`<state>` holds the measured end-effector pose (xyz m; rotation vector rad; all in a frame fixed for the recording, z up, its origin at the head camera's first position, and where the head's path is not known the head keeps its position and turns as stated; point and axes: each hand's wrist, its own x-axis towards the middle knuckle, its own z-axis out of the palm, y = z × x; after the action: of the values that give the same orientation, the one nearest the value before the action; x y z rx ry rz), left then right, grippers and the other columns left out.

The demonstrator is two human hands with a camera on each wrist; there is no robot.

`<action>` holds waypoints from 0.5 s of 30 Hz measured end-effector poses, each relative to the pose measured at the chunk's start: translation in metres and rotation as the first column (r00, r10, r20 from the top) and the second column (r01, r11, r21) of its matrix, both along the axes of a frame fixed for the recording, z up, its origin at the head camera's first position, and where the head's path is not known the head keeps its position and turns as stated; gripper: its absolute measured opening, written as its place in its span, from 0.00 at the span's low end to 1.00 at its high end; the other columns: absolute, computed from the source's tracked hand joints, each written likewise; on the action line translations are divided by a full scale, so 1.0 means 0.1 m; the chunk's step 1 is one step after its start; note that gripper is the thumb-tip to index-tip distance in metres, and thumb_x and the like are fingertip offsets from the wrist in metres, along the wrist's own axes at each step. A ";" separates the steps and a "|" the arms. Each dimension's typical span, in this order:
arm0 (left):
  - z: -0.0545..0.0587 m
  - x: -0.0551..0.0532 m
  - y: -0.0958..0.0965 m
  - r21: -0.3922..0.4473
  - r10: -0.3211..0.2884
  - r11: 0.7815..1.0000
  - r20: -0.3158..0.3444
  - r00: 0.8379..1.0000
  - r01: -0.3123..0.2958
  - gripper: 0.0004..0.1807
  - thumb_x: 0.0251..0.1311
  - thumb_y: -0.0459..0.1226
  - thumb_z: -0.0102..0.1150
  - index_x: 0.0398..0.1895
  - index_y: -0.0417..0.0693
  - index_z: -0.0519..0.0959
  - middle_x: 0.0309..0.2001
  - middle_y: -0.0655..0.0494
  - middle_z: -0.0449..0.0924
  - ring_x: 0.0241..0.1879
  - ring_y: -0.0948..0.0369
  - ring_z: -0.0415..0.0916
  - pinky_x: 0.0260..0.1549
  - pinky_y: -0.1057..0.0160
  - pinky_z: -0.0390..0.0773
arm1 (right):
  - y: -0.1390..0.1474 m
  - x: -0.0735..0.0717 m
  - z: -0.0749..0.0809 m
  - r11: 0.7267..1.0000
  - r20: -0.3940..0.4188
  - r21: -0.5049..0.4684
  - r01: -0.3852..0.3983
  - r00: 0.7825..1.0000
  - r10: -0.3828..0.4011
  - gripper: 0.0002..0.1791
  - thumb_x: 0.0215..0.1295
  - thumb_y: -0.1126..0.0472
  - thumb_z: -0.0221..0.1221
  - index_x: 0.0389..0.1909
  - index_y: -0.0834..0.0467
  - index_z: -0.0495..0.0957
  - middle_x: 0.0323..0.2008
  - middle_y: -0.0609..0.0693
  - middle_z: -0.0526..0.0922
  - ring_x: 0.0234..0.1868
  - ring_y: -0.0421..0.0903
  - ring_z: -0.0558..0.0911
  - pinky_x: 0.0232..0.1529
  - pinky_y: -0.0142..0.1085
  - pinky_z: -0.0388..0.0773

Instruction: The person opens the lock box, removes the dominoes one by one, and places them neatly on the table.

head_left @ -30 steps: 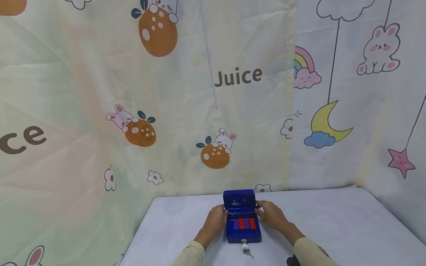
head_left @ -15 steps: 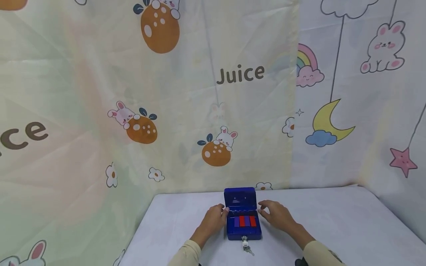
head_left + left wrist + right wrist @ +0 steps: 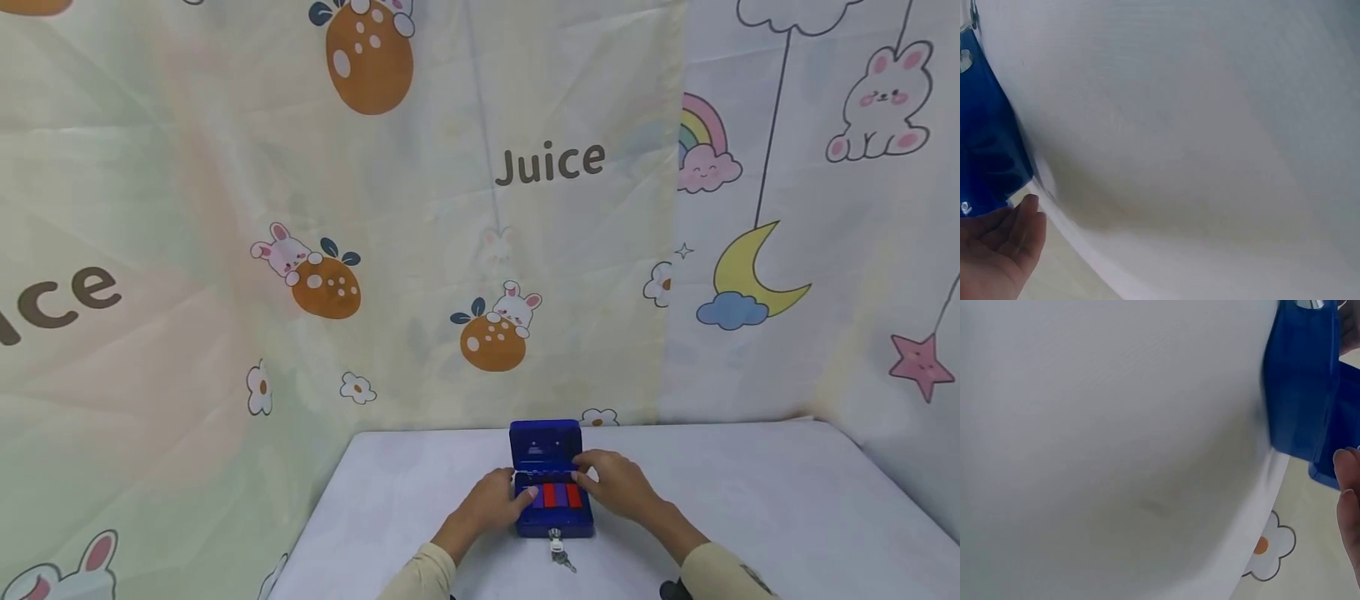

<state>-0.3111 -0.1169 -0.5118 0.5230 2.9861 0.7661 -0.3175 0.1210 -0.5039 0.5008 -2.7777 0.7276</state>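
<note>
A small blue cash box [image 3: 555, 528] stands on the table in the head view, its lid [image 3: 546, 440] raised at the back. Red blocks [image 3: 574, 495] and purple blocks [image 3: 561, 496] stand in a row inside. A bunch of keys [image 3: 559, 555] hangs from the front lock. My left hand [image 3: 491, 502] is at the box's left side, thumb reaching over the leftmost purple block, fingers extended by the rear corner. My right hand [image 3: 618, 485] is at the right rear, forefinger and thumb apart near the lid's lower edge. Whether these fingertips touch is unclear.
The box stands near the back of the white table [image 3: 420, 467]. A printed cloth wall [image 3: 420, 250] rises right behind the table's rear edge. A dark object [image 3: 673, 590], partly cut off, shows by the right sleeve [image 3: 720, 575].
Both hands draw slightly away from the box's sides, then come in again. The left thumb now lies over the box's inside, and the right fingers overlap the hinge area. The view shifts a little.
</note>
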 end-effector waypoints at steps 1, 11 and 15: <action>-0.01 0.00 0.00 -0.004 -0.024 1.000 -0.008 1.000 0.024 0.34 0.61 0.59 0.51 0.56 0.39 0.74 0.47 0.48 0.80 0.48 0.54 0.77 0.50 0.50 0.75 | -0.02 0.01 0.02 1.000 -0.001 0.006 -0.016 1.000 0.016 0.14 0.57 0.52 0.65 0.42 0.53 0.82 0.33 0.40 0.83 0.40 0.44 0.81 0.42 0.43 0.80; -0.06 -0.03 0.01 -0.014 -0.146 0.989 -0.001 0.989 0.146 0.40 0.51 0.63 0.59 0.61 0.49 0.69 0.43 0.57 0.79 0.39 0.66 0.74 0.43 0.60 0.78 | -0.23 -0.02 0.08 0.987 0.066 0.050 -0.153 0.987 0.149 0.16 0.58 0.53 0.65 0.43 0.57 0.82 0.28 0.40 0.80 0.26 0.35 0.74 0.27 0.28 0.75; -0.08 -0.02 0.01 -0.043 -0.148 0.988 -0.005 0.989 0.148 0.46 0.46 0.67 0.60 0.63 0.48 0.67 0.44 0.55 0.78 0.39 0.66 0.73 0.44 0.59 0.77 | -0.29 -0.04 0.05 0.982 0.098 0.041 -0.186 0.979 0.181 0.15 0.57 0.54 0.66 0.42 0.58 0.82 0.26 0.40 0.80 0.25 0.35 0.74 0.27 0.30 0.76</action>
<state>-0.3130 -0.1161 -0.5199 0.7375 2.9216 0.6886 -0.3212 0.0917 -0.4989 0.7598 -2.8702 0.7396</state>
